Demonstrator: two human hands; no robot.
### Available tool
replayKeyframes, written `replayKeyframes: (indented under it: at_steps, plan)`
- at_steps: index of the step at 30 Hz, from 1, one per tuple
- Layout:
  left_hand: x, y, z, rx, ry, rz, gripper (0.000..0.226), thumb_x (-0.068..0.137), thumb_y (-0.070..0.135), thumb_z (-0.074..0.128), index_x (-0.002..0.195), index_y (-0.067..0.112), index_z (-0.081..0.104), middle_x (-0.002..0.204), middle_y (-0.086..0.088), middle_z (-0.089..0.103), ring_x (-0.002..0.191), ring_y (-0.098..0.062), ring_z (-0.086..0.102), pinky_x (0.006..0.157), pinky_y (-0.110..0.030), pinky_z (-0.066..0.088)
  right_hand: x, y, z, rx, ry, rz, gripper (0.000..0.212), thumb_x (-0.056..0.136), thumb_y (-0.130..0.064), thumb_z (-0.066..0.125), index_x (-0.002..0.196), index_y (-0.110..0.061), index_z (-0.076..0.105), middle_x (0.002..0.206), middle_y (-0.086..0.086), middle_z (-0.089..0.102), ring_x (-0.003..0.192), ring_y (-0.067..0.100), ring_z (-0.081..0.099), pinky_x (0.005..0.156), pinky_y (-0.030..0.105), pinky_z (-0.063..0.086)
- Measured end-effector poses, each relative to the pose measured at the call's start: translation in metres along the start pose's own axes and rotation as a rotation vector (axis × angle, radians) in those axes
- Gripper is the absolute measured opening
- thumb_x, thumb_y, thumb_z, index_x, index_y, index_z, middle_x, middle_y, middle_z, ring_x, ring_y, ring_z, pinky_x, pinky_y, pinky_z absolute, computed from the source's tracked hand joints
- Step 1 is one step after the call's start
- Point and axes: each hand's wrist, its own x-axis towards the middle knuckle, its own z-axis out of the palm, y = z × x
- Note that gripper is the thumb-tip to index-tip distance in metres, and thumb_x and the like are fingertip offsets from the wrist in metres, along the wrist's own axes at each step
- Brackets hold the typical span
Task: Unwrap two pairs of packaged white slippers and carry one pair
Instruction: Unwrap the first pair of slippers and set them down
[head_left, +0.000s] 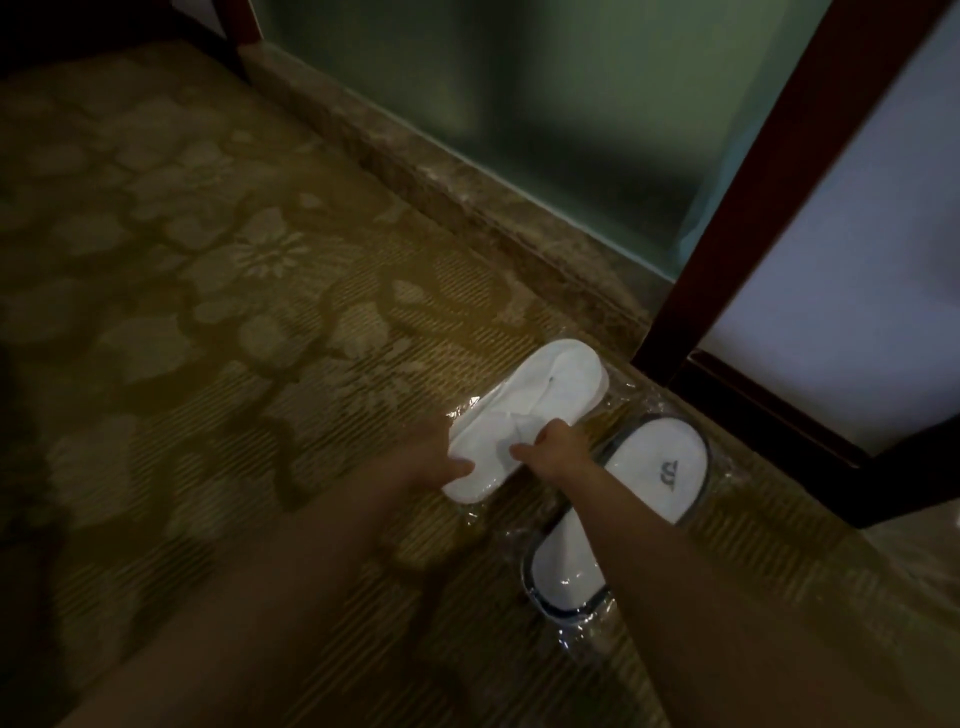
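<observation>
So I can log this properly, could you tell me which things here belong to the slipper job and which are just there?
Job: plain white slippers, held by left hand and right hand; wrapped slippers; clear wrapping.
Just there: patterned carpet; dark wooden frame; frosted glass.

Unwrapped slippers (524, 410) lie left of wrapped slippers (623, 499) on carpet (208, 364).

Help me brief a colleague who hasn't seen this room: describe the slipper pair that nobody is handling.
Find the dark wooden frame at the right, standing on the patterned carpet. At its foot lies the untouched pair, nearer the frame than the pair under both hands. Unlike that plain white neighbour, it has a dark rim, a small printed logo and clear wrap around it.
</observation>
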Motion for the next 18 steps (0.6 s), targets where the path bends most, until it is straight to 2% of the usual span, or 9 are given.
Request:
replayKeyframes:
  at_steps: [2, 4, 7, 9, 11, 12, 14, 18]
  plan:
    - [-0.001, -0.004, 0.001, -0.066, -0.046, -0.001, 0.079, 0.08, 0.037, 0.066, 0.145, 0.014, 0.029, 0.148, -0.01, 0.039, 0.13, -0.027, 0.043, 0.108, -0.038, 0.037, 0.0, 0.003, 0.004, 0.132, 0.007, 0.046, 0.056, 0.084, -0.022, 0.068, 0.13, 0.003, 0.047, 0.132, 0.018, 0.054, 0.123, 0.03, 0.051, 0.103, 0.035, 0.043]
    - [-0.004, -0.001, 0.001, -0.155, -0.127, -0.012, 0.071, 0.086, 0.035, 0.062, 0.145, 0.012, 0.029, 0.146, -0.006, 0.039, 0.131, -0.027, 0.042, 0.106, -0.032, 0.036, 0.001, 0.004, 0.008, 0.327, 0.022, 0.101, 0.056, 0.083, -0.015, 0.068, 0.132, 0.003, 0.046, 0.132, 0.018, 0.054, 0.123, 0.032, 0.051, 0.105, 0.04, 0.043]
    - [-0.007, 0.001, -0.002, -0.171, -0.172, -0.001, 0.07, 0.086, 0.033, 0.063, 0.144, 0.009, 0.033, 0.148, -0.007, 0.036, 0.133, -0.027, 0.041, 0.111, -0.035, 0.034, 0.007, 0.007, 0.01, 0.69, 0.055, 0.22, 0.071, 0.076, -0.011, 0.074, 0.137, -0.005, 0.039, 0.135, 0.017, 0.05, 0.122, 0.037, 0.05, 0.098, 0.052, 0.048]
    - [-0.01, 0.001, -0.006, -0.195, -0.202, -0.005, 0.075, 0.082, 0.033, 0.067, 0.145, 0.009, 0.032, 0.148, -0.01, 0.036, 0.132, -0.027, 0.042, 0.11, -0.039, 0.037, 0.012, 0.009, 0.007, 0.817, 0.133, 0.261, 0.075, 0.071, -0.013, 0.079, 0.135, -0.003, 0.042, 0.133, 0.019, 0.053, 0.118, 0.038, 0.054, 0.094, 0.053, 0.05]
    - [-0.015, 0.0, -0.008, -0.256, -0.287, 0.002, 0.074, 0.08, 0.037, 0.068, 0.141, 0.008, 0.038, 0.143, -0.009, 0.044, 0.126, -0.025, 0.047, 0.103, -0.036, 0.043, 0.012, 0.008, 0.001, 0.859, 0.185, 0.289, 0.075, 0.071, -0.014, 0.08, 0.134, 0.001, 0.043, 0.134, 0.02, 0.053, 0.119, 0.039, 0.054, 0.097, 0.053, 0.048]
    - [-0.018, 0.0, -0.009, -0.296, -0.32, 0.003, 0.069, 0.08, 0.039, 0.066, 0.139, 0.009, 0.043, 0.139, -0.008, 0.048, 0.12, -0.022, 0.05, 0.095, -0.032, 0.047, 0.01, 0.006, 0.0, 0.852, 0.188, 0.301, 0.077, 0.072, -0.014, 0.079, 0.136, 0.001, 0.04, 0.134, 0.019, 0.053, 0.12, 0.039, 0.053, 0.1, 0.052, 0.046]
    - [-0.026, 0.004, -0.012, -0.366, -0.398, -0.063, 0.055, 0.088, 0.036, 0.058, 0.137, 0.015, 0.045, 0.127, -0.004, 0.054, 0.11, -0.017, 0.051, 0.078, -0.025, 0.044, 0.008, 0.005, -0.003, 0.75, 0.134, 0.286, 0.073, 0.073, -0.013, 0.078, 0.134, -0.001, 0.039, 0.131, 0.019, 0.054, 0.119, 0.039, 0.053, 0.101, 0.052, 0.045]
    - [-0.034, 0.002, -0.019, -0.351, -0.426, -0.131, 0.046, 0.093, 0.039, 0.048, 0.133, 0.016, 0.048, 0.125, -0.006, 0.058, 0.111, -0.02, 0.054, 0.09, -0.035, 0.036, 0.002, -0.002, -0.006, 0.496, -0.043, 0.202, 0.056, 0.078, -0.014, 0.073, 0.128, 0.002, 0.052, 0.128, 0.022, 0.059, 0.113, 0.038, 0.058, 0.1, 0.05, 0.046]
